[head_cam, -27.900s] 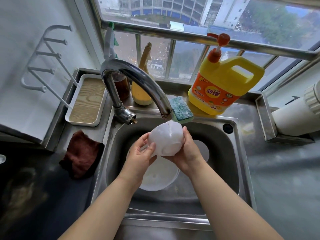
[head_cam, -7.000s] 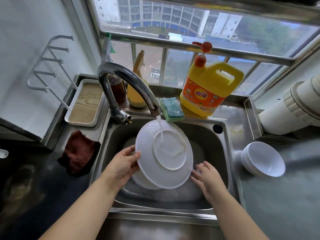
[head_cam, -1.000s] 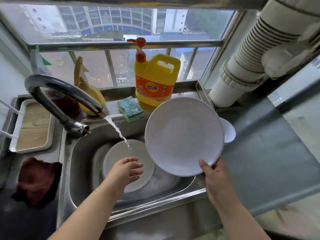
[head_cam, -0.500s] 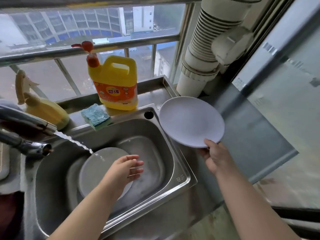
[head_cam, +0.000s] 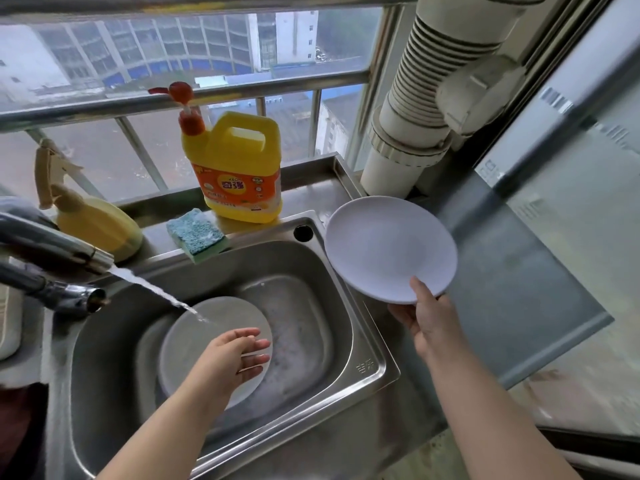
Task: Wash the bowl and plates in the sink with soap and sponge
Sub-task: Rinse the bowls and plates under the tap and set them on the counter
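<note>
Right hand (head_cam: 427,322): thumb laid over the near rim of a white plate (head_cam: 388,247), fingers curled beneath it and hidden, pinching the plate level over the steel counter (head_cam: 512,292) just right of the sink (head_cam: 360,341). Left hand (head_cam: 232,355): fingers straight, slightly spread, holding nothing, above a 2nd plate (head_cam: 204,334) lying in the basin; contact with it cannot be told. Water from the faucet (head_cam: 59,251) strikes that plate's far edge. The faucet and a yellow spray bottle (head_cam: 93,223) are cut off at left. On the ledge behind the sink: 1 blue-green sponge (head_cam: 195,235) and 1 yellow soap jug (head_cam: 239,171). Behind stand a barred window and a ribbed white duct (head_cam: 429,91).
</note>
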